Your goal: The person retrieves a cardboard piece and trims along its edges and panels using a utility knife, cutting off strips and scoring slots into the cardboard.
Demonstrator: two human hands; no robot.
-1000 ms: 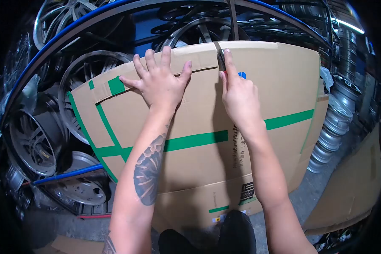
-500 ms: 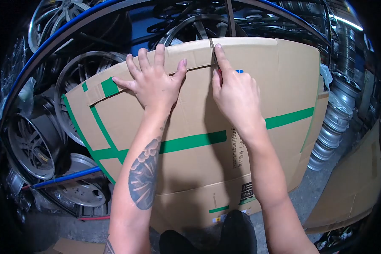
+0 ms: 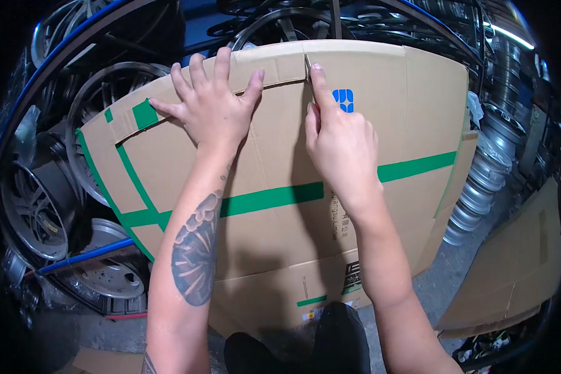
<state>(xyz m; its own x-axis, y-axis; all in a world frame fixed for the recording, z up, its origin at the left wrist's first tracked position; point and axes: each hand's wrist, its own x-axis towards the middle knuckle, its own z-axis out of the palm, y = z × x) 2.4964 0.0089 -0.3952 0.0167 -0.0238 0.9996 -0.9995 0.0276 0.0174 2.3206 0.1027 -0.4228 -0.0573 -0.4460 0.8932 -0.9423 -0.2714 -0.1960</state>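
Note:
A large sheet of brown cardboard (image 3: 274,149) with green tape strips leans in front of me. Across its upper left part runs a long cut slit. Fingers spread, my left hand (image 3: 215,112) rests flat on the cardboard over that slit. My right hand (image 3: 343,137) grips a knife (image 3: 308,70), with the index finger stretched along its thin blade. A bit of red handle shows by the thumb; the rest is hidden in the palm. The blade is at the cardboard near the top edge, at the right end of the slit.
Alloy wheels (image 3: 37,212) crowd the left side within a blue metal rack (image 3: 93,254). Stacked silver wheels (image 3: 480,187) stand at the right. Another cardboard sheet (image 3: 505,268) lies at the lower right. My dark-clad legs (image 3: 343,340) are close below.
The knife has come slightly down from the cardboard's top edge, leaving a short line above its tip. The view has shifted a little, and more of a blue logo shows. My left hand stays spread.

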